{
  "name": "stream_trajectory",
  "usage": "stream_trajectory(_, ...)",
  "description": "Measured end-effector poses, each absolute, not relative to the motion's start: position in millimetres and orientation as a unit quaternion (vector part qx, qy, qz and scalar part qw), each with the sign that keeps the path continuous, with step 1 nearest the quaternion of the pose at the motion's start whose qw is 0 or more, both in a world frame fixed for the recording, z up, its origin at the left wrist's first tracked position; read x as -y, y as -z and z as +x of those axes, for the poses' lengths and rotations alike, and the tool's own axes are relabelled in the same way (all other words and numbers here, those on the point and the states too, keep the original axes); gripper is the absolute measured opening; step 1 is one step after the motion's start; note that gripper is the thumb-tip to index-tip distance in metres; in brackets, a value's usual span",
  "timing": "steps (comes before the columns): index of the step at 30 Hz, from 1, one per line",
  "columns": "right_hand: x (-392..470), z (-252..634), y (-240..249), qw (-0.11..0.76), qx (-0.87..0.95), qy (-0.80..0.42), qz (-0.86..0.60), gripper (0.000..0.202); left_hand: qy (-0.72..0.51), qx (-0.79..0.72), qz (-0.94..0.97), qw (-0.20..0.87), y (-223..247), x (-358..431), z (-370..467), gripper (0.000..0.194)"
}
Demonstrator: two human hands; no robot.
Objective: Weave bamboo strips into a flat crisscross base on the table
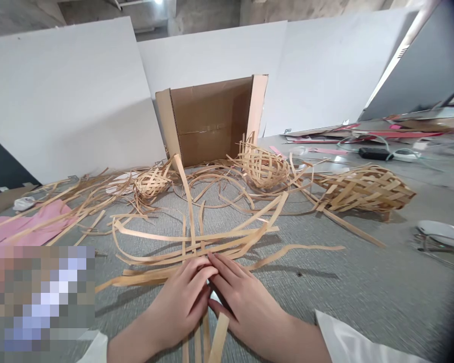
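My left hand (187,297) and my right hand (242,292) meet over a loose crossing of flat bamboo strips (155,260) on the grey surface. Fingers of both hands are curled in and close together, pinching the strips where they cross. Several strips run sideways beyond the hands, some with bent, raised ends. Others run lengthwise: an upright strip (187,201) rises beyond the crossing, and a strip end (218,338) comes out below, between my wrists. The exact spot under my fingertips is hidden.
Woven baskets stand beyond: a small one (151,182), a rounder one (265,169) and a larger one (366,189). Loose strips lie around them. A cardboard box (212,126) leans at white panels (68,91). Pink sheet (41,222) lies left, glasses (442,237) right.
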State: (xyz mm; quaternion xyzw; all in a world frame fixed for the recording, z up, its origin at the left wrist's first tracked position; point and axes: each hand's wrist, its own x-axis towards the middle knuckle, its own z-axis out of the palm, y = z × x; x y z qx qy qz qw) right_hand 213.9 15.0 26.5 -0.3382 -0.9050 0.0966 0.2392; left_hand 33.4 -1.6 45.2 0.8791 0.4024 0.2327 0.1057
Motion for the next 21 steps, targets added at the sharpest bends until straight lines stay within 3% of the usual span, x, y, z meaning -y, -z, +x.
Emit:
stream_trajectory(5, -14, 214, -27, 0.235, 0.905, -0.103, -0.339, 0.048, -0.325, -0.455, 0.829, -0.012, -43, 0, 19, 0.033)
stream_trajectory(10, -13, 216, -30, 0.223, 0.909, -0.098, -0.338, 0.048, -0.300, -0.456, 0.826, -0.138, -43, 4, -11, 0.032)
stream_trajectory(16, -11, 216, -36, 0.248, 0.901, -0.059, -0.351, 0.027, -0.246, -0.451, 0.849, -0.123, -36, 14, -20, 0.027)
stream_trajectory(21, -11, 216, -35, 0.230, 0.901, -0.081, -0.357, 0.025, -0.233, -0.463, 0.852, -0.071, -34, 12, -17, 0.028)
